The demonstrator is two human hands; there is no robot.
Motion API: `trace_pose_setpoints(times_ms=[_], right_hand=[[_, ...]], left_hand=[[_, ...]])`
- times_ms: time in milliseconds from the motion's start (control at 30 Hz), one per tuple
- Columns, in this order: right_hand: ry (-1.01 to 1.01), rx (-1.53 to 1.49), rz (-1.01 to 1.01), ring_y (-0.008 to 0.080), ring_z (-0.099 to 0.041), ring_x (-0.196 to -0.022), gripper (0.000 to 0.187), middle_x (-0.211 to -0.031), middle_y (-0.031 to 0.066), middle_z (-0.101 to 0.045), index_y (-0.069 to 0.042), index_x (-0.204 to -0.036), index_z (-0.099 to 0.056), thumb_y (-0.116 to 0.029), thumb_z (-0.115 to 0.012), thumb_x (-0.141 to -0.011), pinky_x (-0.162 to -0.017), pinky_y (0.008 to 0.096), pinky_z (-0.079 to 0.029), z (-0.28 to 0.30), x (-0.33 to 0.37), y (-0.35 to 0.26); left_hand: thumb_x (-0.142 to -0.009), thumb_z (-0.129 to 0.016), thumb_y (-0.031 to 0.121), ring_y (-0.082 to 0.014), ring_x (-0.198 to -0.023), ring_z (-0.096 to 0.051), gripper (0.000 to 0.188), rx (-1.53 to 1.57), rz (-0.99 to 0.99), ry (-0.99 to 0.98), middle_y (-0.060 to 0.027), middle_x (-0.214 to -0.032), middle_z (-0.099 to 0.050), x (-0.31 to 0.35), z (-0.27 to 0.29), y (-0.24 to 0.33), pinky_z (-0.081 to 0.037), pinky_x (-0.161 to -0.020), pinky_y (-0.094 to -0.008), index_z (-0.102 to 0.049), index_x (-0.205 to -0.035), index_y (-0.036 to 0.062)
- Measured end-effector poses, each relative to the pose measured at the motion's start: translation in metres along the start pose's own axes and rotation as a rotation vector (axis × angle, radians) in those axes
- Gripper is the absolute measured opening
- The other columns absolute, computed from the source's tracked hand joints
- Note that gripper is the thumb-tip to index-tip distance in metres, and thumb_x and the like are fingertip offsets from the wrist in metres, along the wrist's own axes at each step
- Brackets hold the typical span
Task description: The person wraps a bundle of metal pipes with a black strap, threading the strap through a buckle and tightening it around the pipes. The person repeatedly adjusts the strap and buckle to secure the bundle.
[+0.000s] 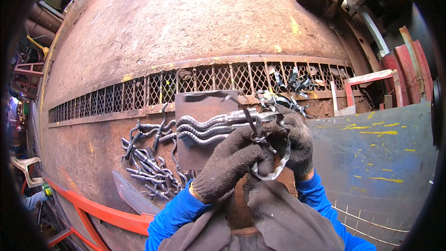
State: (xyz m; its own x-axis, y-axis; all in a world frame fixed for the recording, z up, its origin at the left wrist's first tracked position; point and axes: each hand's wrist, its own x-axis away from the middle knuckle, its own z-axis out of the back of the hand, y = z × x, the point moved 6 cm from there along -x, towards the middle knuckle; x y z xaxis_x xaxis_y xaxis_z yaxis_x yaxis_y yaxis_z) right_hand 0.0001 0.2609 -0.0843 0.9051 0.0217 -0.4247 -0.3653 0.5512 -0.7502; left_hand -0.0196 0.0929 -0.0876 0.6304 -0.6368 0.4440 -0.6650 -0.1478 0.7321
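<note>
Both my hands wear dark knit gloves and meet in front of my lap. Between them runs a thin, shiny ribbon-like strip point(281, 166), looped and tangled. My left hand point(227, 165) pinches the strip near its thumb. Fingers bent, my right hand point(297, 137) grips the strip from the other side; its fingertips are partly hidden. Just beyond my left hand, several wavy, ribbed metal rods point(197, 125) lie side by side on a square brown plate point(188, 158). Their right ends reach toward my hands.
Left of the plate is a loose pile of similar bent rods point(151, 169). A rusty floor grating point(195, 81) crosses beyond, with shiny strip scraps point(297, 83) at its right. A red frame point(111, 207) stands lower left; a grey paint-marked panel point(371, 153) is at right.
</note>
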Motion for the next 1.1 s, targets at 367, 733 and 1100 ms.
trace_pose_setpoints(times_ms=[367,733,1100], right_hand=[[-0.091,-0.106,-0.216,0.0351,-0.066,-0.099,0.028,-0.101,0.0162,-0.070,-0.005,-0.107,-0.072,-0.008,-0.068,-0.080,-0.093,0.0445,-0.049,0.014,-0.007,0.034],[0.150,-0.084,-0.255,0.0286,-0.069,-0.102,0.027,-0.108,0.0174,-0.072,-0.001,-0.113,-0.071,0.003,-0.062,-0.087,-0.090,0.0369,-0.052,0.022,-0.001,0.046],[0.393,-0.119,-0.280,0.0219,-0.065,-0.102,0.026,-0.107,0.0133,-0.068,0.004,-0.113,-0.063,0.001,-0.046,-0.093,-0.092,0.0341,-0.051,0.045,0.001,0.036]], left_hand=[[-0.091,-0.069,0.008,-0.0138,-0.111,-0.060,0.053,-0.328,-0.176,0.044,-0.0083,-0.125,-0.063,-0.011,0.010,-0.010,-0.049,-0.097,-0.0291,-0.050,-0.140,0.0010],[-0.093,-0.068,0.023,-0.0045,-0.073,-0.053,0.026,-0.041,0.267,-0.151,0.0016,-0.085,-0.062,-0.003,0.000,-0.027,-0.040,-0.061,-0.0201,-0.064,-0.110,0.0047],[-0.099,-0.056,0.018,-0.0254,-0.109,-0.063,0.035,0.587,-0.261,-0.017,-0.0133,-0.114,-0.063,-0.007,0.006,-0.005,-0.050,-0.100,-0.0389,-0.053,-0.128,-0.0021]])
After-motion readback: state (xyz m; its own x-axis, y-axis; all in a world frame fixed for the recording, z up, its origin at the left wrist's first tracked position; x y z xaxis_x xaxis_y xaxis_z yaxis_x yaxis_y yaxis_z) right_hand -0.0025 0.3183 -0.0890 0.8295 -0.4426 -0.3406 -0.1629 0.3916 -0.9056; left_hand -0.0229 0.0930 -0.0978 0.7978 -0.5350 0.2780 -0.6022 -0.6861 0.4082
